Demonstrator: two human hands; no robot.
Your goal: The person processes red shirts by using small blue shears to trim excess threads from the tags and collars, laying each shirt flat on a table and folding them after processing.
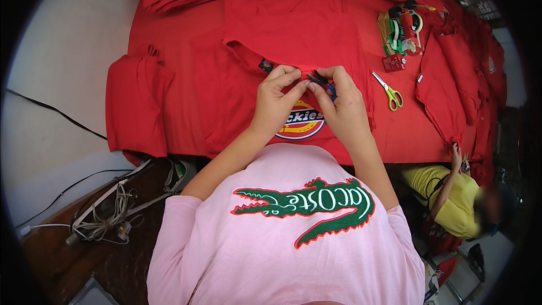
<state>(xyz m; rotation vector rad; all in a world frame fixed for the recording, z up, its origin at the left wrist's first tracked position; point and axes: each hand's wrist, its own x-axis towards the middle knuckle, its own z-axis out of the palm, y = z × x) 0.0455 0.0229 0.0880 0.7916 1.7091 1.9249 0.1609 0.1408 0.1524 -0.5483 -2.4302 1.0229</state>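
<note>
L hand (pixel 275 95): wrist angled inward, grip pinched on red garment (pixel 302 40) edge. R hand (pixel 343 101): fingers curled, grip clamped on blue-handled snips (pixel 332 91), blades adj. to L grip.

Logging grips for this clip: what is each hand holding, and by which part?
Left hand: red shirt, pinched at an edge. Right hand: blue-handled snips, apparently by the handle.

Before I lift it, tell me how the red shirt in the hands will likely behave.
The red shirt will probably flop, since its loose edge bends and gapes beside the left hand. It looks light, as the cloth seems thin. Lying mostly flat, it seems unlikely to roll.
</note>
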